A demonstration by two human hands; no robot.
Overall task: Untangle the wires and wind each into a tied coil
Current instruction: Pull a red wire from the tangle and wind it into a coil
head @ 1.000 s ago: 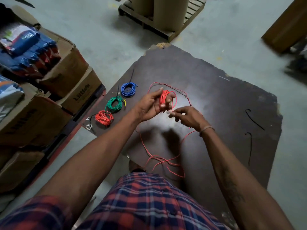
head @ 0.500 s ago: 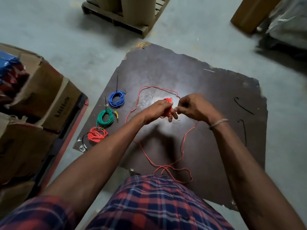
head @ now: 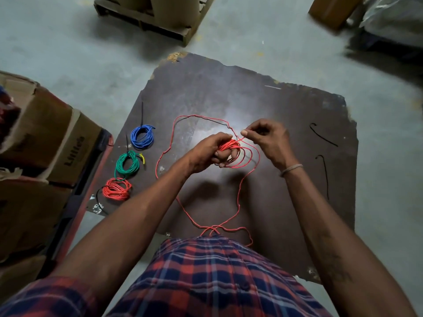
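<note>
the red wire point(head: 238, 195) is sitting partly wound: a bunch of loops is clamped in the curled fingers of the left hand point(head: 210, 152), and the loops are sticking out just to the right of those fingers. the right hand point(head: 267, 138) is pinching a strand of the same wire between thumb and forefinger, right above the bunch, with the other fingers curled in. from the fingers the loose length is trailing two ways: one run is arching up and round to the left of the left hand, another is dropping down from under the right hand, and both are meeting in a crossed tangle at the near edge of the dark board point(head: 297, 106) (close to the plaid shirt). well left of the left hand three finished coils are lying in a slanted row on the board: a blue coil point(head: 142, 137) farthest, a green coil point(head: 127, 164) in the middle, a red coil point(head: 116, 189) nearest. two black ties point(head: 324, 136) are lying on the board well right of the right hand.
</note>
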